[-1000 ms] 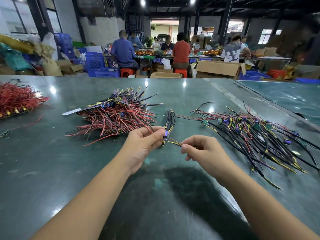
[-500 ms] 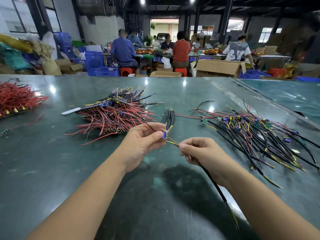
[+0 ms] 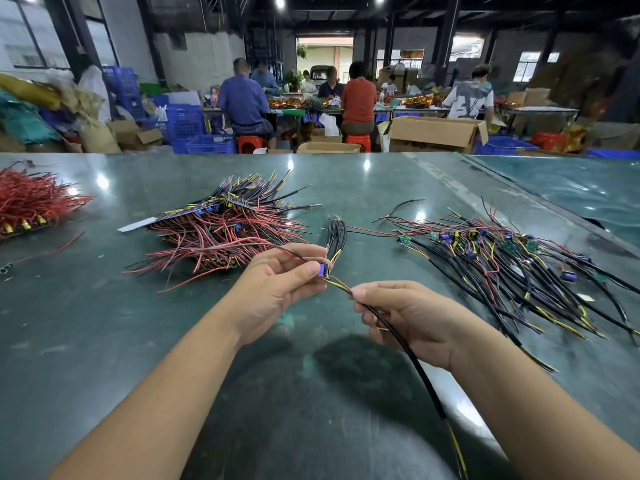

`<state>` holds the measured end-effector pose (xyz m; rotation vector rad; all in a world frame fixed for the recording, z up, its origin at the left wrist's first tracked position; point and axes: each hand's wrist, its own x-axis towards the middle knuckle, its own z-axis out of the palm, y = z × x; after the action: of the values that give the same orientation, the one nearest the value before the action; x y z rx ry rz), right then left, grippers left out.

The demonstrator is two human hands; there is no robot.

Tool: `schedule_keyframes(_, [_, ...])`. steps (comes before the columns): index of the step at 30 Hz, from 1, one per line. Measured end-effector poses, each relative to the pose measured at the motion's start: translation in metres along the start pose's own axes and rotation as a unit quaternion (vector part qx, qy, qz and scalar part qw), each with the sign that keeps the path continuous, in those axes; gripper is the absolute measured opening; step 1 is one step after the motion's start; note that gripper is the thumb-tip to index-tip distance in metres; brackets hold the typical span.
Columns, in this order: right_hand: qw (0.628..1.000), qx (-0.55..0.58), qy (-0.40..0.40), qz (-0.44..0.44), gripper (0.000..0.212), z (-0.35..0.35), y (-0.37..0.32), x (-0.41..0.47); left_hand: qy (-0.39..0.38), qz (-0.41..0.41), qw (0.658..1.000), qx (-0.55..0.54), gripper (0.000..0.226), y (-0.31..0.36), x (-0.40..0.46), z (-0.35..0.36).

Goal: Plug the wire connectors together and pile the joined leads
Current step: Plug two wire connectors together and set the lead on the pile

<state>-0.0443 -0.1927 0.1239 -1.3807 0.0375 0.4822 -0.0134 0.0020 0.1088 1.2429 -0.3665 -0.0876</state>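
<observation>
Left hand (image 3: 277,289) pinches small purple connector (image 3: 322,270); right hand (image 3: 412,317), at 3 o'clock, grips black sheathed lead (image 3: 420,370). I align, then press straight.

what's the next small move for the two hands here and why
Probably push the two ends together. The left hand pinches the blue connector, with a bunch of black leads standing up from it. The right hand pinches the black lead just behind its yellow-tipped end, right at the connector. Whether it is already seated cannot be told.
</observation>
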Motion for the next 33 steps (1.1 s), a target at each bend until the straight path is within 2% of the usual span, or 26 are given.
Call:
schedule_keyframes(6, [0.977,-0.117,0.083,-0.158,0.015,0.005,0.006,0.004,-0.002,-0.018,1.000,0.000,0.023,0.001,0.000,0.002])
schedule_keyframes(10, [0.952,-0.145,0.120,-0.241,0.017,0.009,0.010,0.007,0.006,-0.044,0.997,-0.060,0.023,0.000,0.001,0.004])
schedule_keyframes(15, [0.949,-0.134,0.135,-0.253,0.018,0.011,0.012,0.009,0.008,-0.047,0.996,-0.069,0.025,-0.001,0.001,0.006])
schedule_keyframes(21, [0.951,-0.199,0.096,-0.218,0.017,0.009,0.012,0.008,0.023,-0.041,0.998,-0.044,0.032,0.000,0.000,0.007])
schedule_keyframes(24, [0.932,-0.269,0.111,-0.216,0.019,0.005,0.013,0.008,0.028,-0.040,0.999,-0.021,0.034,0.000,-0.001,0.010])
schedule_keyframes(29, [0.881,-0.370,0.153,-0.252,0.026,0.001,0.015,0.011,0.047,-0.037,0.998,0.028,0.029,-0.005,0.000,0.011])
schedule_keyframes(33, [0.860,-0.385,0.166,-0.290,0.029,0.001,0.011,0.010,0.046,-0.040,0.998,0.030,0.043,-0.006,0.000,0.010])
